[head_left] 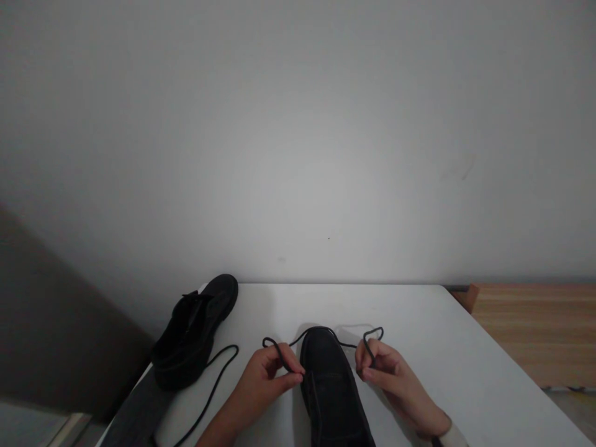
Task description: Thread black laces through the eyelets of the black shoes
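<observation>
A black shoe (pixel 333 391) lies in front of me, its toe pointing away and its heel end cut off by the lower edge of the view. My left hand (pixel 272 375) pinches one end of a black shoelace (pixel 343 343) between thumb and fingertips, close to the shoe's left side. On the shoe's right, my right hand (pixel 388 372) pinches another part of the lace, which loops up above the fingers. Between the hands the lace runs around the toe of the shoe.
A second black shoe (pixel 195 335) rests at the table's far left, and another black lace (pixel 212 397) trails beside it. Dark grey fabric (pixel 139 413) hangs over the left edge. Behind the white table (pixel 419 316) rises a plain wall; wooden boards (pixel 531 335) stand at right.
</observation>
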Demonstrator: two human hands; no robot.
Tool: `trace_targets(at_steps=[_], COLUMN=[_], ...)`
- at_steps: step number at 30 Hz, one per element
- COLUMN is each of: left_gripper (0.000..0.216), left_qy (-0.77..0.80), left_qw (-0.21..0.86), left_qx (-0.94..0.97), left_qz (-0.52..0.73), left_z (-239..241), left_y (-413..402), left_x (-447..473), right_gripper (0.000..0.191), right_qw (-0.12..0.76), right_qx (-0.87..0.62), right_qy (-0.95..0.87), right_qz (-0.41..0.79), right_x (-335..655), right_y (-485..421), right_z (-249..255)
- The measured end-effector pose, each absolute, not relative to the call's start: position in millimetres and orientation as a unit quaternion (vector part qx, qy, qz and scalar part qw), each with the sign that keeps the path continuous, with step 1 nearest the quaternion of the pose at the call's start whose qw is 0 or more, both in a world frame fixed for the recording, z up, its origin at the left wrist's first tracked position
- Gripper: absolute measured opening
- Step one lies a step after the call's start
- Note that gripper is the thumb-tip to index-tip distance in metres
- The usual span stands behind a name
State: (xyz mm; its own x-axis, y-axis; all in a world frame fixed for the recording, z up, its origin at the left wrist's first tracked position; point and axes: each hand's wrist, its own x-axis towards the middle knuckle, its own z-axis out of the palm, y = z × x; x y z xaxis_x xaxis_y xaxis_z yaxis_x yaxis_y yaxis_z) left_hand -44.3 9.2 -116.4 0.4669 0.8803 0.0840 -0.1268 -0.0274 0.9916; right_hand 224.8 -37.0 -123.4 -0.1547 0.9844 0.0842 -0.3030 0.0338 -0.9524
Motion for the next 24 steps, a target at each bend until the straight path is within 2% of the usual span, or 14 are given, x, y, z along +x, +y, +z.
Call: trace_targets(at_steps=[8, 24], left_gripper=[0.019, 0.013], left_qy=[0.359, 0.346], left_qw=[0.572, 0.567], left_qx=[0.630, 0.626], left_qz=[0.385, 0.407], left_z=[-114.5, -116.4], left_y=[4.1, -0.7], left_x=[-42.6, -38.5], right_gripper=[0.033, 0.031], right_qw=[0.515, 0.494], right_qx=[-0.371, -0.390], right_qy=[-0.505, -0.567], right_qz=[0.585, 0.531], right_x=[219.7, 220.6], right_y=[-37.5, -40.2], right_z=[-122.6, -126.7])
